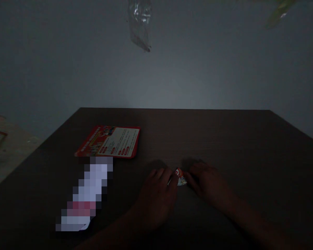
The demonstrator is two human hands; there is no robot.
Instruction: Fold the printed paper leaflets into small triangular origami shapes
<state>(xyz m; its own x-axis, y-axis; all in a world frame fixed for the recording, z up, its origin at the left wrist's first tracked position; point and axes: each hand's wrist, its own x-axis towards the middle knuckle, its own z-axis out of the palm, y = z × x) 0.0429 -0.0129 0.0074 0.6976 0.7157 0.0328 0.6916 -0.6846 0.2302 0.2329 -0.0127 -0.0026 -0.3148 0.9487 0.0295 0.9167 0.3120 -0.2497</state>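
Observation:
A small folded piece of printed paper (pixel 182 180), red, white and greenish, lies on the dark table between my hands. My left hand (pixel 159 194) rests over its left side, with the thumb pressed on it and the fingers curled. My right hand (pixel 208 182) is at its right edge, thumb and fingers drawn together there. Both hands are low on the tabletop, and the light is dim, so the fingertips are partly hard to make out.
A red printed booklet or packet (pixel 120 142) lies at the back left of the table (pixel 203 132). A bright, pixelated long object (pixel 90 191) lies left of my left hand. A clear plastic bag (pixel 140 26) hangs on the wall behind.

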